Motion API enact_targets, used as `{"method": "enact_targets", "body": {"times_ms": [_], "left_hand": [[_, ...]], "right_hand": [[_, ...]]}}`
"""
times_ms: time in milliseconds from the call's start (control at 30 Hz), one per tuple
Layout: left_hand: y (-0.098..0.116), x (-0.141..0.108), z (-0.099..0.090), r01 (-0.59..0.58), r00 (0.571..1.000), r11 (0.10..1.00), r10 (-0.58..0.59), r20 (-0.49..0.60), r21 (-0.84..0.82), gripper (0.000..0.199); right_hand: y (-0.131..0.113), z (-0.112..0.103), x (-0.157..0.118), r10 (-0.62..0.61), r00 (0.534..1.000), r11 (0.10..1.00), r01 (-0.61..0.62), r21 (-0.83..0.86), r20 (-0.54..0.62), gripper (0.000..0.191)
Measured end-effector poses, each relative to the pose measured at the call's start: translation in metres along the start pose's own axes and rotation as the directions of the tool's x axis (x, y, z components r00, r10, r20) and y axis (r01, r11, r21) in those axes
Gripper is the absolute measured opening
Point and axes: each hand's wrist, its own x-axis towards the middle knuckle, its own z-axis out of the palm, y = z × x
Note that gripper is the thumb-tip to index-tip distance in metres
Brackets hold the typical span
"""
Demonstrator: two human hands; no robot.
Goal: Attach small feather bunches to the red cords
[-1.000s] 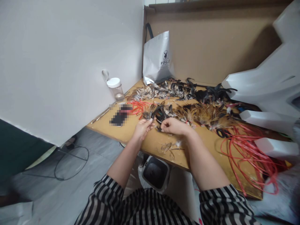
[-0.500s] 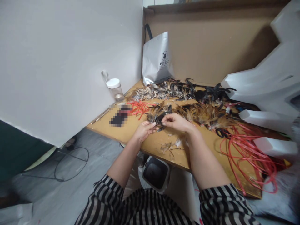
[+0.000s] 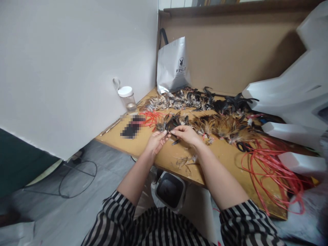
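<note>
My left hand (image 3: 156, 141) is closed in a pinch on the base of some dark and brown feathers (image 3: 170, 121), whose tips fan out beyond the fingers. My right hand (image 3: 186, 135) pinches at the same feathers, its fingertips close beside the left thumb. What exactly lies between the right fingertips is too small to make out. A row of brown feather bunches (image 3: 225, 126) lies right of my hands, and a speckled and black row (image 3: 184, 99) stretches behind. Feather scraps (image 3: 186, 162) are scattered on the table in front of me.
On the wooden table (image 3: 220, 171) are red strings (image 3: 266, 167) at right and more red strings (image 3: 151, 118) near a blurred dark object (image 3: 132, 128). A lidded clear jar (image 3: 127, 99) and a silver bag (image 3: 171, 68) stand behind. Below the edge is a dark bin (image 3: 171, 189).
My right hand has moved slightly left, closer to my left hand, and the feathers' tips now spread further left. The view has shifted a little.
</note>
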Motion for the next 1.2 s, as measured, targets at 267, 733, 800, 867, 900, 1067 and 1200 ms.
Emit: {"method": "enact_targets", "body": {"times_ms": [267,733,800,867,900,1067,1200], "left_hand": [[-0.002,0.001,-0.002,0.034,0.996,0.999,-0.035,0.078,0.021,0.016],[-0.002,0.003,-0.003,0.028,0.999,1.000,-0.028,-0.030,-0.003,0.011],[-0.002,0.004,-0.004,-0.002,0.999,1.000,0.000,-0.051,-0.031,0.010],[-0.002,0.003,-0.004,-0.004,0.999,1.000,0.002,-0.041,-0.028,0.012],[-0.002,0.003,-0.004,0.004,1.000,1.000,-0.005,-0.026,-0.016,0.013],[-0.002,0.001,-0.002,0.026,0.999,0.999,-0.028,0.040,0.045,0.016],[-0.002,0.000,-0.001,0.040,0.998,0.998,-0.043,0.050,0.058,0.015]], "right_hand": [[0.008,0.019,0.004,0.041,0.995,0.929,-0.006,0.370,-0.087,0.029],[0.011,0.019,0.006,0.012,0.998,0.865,0.020,0.502,-0.061,0.027],[0.008,0.017,0.004,0.015,1.000,0.851,-0.005,0.525,-0.015,0.028],[0.005,0.016,0.002,0.017,0.999,0.839,-0.029,0.543,0.028,0.028],[0.004,0.015,0.002,0.016,0.999,0.836,-0.036,0.548,0.041,0.028],[0.005,0.017,0.002,0.016,0.999,0.837,-0.032,0.546,0.035,0.027],[0.006,0.018,0.003,0.040,0.999,0.850,-0.039,0.525,0.010,0.028]]}}
